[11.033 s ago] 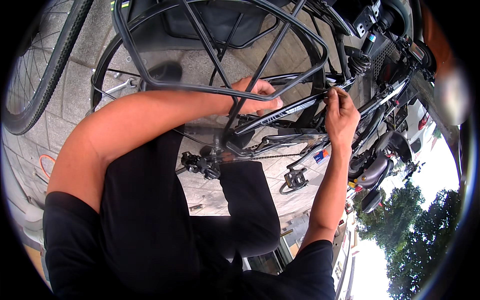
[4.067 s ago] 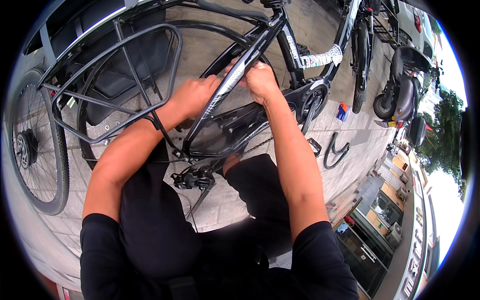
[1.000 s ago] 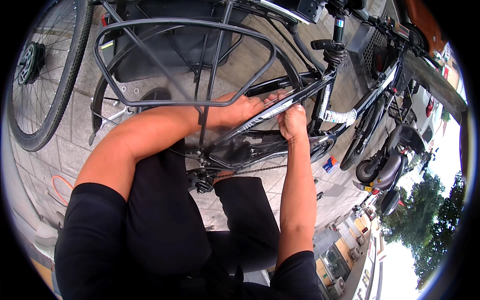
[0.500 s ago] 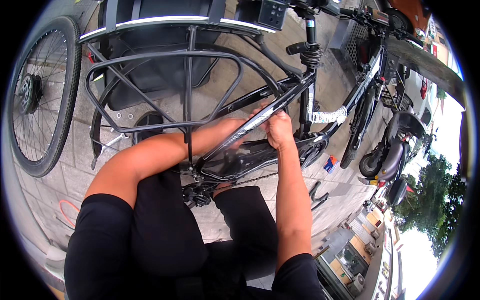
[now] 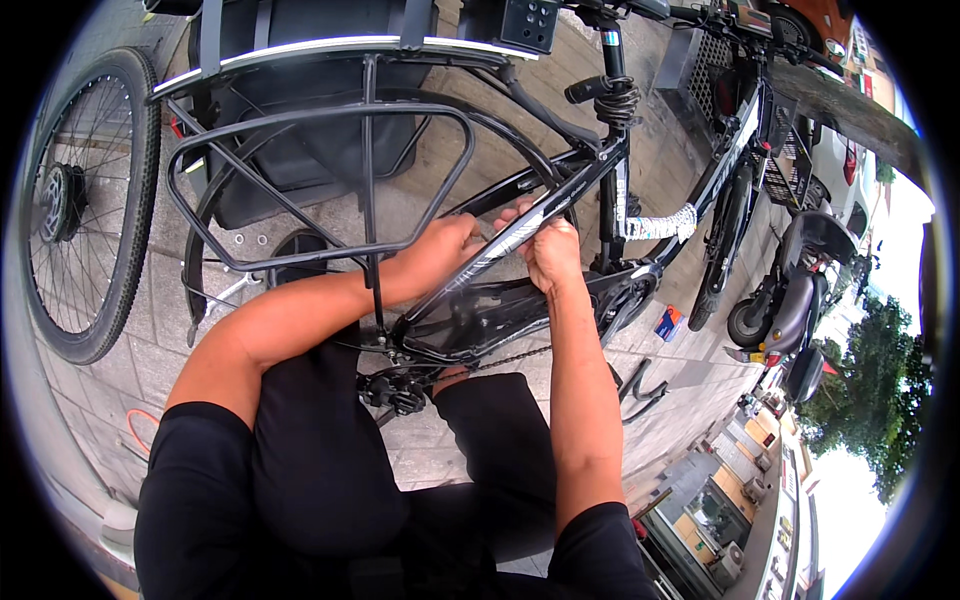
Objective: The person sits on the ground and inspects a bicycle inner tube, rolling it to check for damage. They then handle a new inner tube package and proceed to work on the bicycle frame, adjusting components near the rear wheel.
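Note:
A black bicycle frame [image 5: 505,240] with a rear rack [image 5: 300,115] lies before me, its rear wheel out. My right hand [image 5: 553,256] is closed at the slanting frame tube; fingertips show on the tube's far side, and what they pinch is hidden. My left hand [image 5: 440,255] reaches past the rack's side loop, fingers curled close to the same tube. Whatever it may hold cannot be seen. Below the hands are the chain [image 5: 500,362] and the rear derailleur [image 5: 397,392].
A loose wheel [image 5: 92,205] with a hub stands at left. Two washers [image 5: 262,240] lie on the paving. A blue-and-red box [image 5: 668,322] and a black forked part [image 5: 640,390] lie to the right. Another bicycle [image 5: 735,180] and a scooter [image 5: 795,300] stand beyond.
My left hand has drawn back to the left along the tube, away from my right hand. The right hand stays at nearly the same spot.

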Available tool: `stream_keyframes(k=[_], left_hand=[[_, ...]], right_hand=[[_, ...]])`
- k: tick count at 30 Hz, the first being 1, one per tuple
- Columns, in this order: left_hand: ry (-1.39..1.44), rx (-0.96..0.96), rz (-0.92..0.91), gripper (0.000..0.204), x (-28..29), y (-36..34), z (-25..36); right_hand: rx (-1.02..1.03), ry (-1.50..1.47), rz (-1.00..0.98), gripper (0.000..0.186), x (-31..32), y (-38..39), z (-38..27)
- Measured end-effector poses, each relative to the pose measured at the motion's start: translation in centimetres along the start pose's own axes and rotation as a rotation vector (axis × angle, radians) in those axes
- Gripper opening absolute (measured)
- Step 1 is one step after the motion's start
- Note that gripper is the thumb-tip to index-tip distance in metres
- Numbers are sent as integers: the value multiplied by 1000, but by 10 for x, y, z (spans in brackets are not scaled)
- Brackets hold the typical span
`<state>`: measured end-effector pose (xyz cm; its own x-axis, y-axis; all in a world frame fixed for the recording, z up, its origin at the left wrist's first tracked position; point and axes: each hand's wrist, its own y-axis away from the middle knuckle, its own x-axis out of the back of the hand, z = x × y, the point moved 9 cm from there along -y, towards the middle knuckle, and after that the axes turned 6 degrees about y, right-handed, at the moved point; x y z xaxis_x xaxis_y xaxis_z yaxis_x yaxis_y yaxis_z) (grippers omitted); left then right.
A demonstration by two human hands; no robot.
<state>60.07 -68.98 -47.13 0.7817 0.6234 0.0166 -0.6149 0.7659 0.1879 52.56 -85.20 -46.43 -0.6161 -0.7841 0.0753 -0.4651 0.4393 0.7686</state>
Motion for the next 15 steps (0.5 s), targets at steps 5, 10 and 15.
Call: stream_keyframes(k=[5,10,15], left_hand=[[-55,-131,-19,18,-2,0,8],[417,279,-195,34,-35,2,-32],[1083,681,-241,38,-64,20,-41]], right_hand=[[-13,-37,-10,17,-2,3,-1],[0,-14,-67,19,0,-2,3],[12,27,-126,27,2,-1,-2]])
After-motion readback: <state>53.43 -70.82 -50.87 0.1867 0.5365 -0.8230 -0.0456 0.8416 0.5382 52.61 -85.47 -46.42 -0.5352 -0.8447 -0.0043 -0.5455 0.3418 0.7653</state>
